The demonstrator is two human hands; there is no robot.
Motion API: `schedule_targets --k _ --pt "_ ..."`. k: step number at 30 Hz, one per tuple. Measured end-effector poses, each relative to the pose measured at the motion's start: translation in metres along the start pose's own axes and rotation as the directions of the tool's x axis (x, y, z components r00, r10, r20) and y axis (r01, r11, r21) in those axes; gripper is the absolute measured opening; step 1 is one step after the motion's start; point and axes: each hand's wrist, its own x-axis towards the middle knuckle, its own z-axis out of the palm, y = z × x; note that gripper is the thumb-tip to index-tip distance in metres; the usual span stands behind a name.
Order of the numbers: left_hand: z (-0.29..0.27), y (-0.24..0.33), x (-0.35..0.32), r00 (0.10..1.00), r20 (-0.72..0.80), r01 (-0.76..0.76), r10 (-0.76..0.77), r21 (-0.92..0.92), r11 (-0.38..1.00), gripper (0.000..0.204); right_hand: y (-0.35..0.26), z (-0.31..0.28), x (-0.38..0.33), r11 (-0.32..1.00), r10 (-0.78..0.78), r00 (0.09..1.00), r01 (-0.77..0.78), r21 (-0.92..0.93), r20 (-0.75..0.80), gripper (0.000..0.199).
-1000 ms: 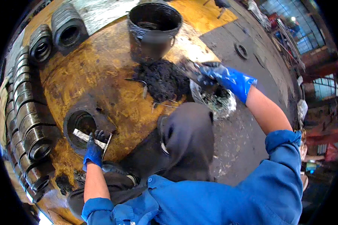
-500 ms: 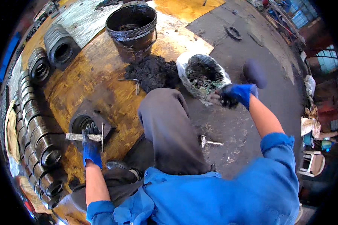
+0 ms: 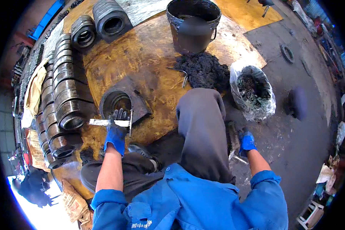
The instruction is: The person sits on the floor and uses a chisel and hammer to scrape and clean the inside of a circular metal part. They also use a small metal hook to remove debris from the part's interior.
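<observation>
My left hand (image 3: 116, 132), in a blue glove with blackened fingers, grips a T-shaped metal tool (image 3: 99, 122) with a flat pale bar and a thin crosspiece. The tool lies across the near side of a dark block with a round opening (image 3: 141, 104). My right hand (image 3: 247, 141), gloved alike, is low beside my right knee. Close by it on the floor is a metal T-handled tool (image 3: 240, 159), partly covered. Its fingers are dark against the dark floor, so their hold is unclear. A clear plastic-lined container (image 3: 270, 109) of dark crumbly material stands beyond that hand.
A black bucket (image 3: 175, 36) stands at the back, with a heap of black material (image 3: 205, 73) before it. A bent metal rod (image 3: 185, 79) lies beside the heap. Rows of dark metal rings (image 3: 68, 97) line the left. A flat ring (image 3: 287, 53) lies far right.
My right hand has moved from the plastic-lined container back toward me, beside the T-handled tool. My left hand still holds its tool at the block. The whole view has shifted.
</observation>
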Motion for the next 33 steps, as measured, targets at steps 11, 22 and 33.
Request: schedule_targets --k 11,22,33 --pt "-0.032 -0.024 0.004 0.981 -0.162 -0.069 0.105 0.212 0.975 0.045 -0.244 0.043 0.088 0.907 -0.421 0.897 0.416 0.067 0.133 0.048" --pt "-0.048 -0.011 0.045 0.923 -0.356 0.025 0.146 0.433 0.901 0.04 -0.413 0.136 0.182 0.946 -0.171 0.956 0.226 -0.23 0.238 0.058" --pt "-0.066 -0.002 0.067 0.96 -0.276 0.086 0.036 0.416 0.905 0.037 -0.345 0.18 0.26 0.457 -0.714 0.652 0.709 -0.536 0.254 0.018"
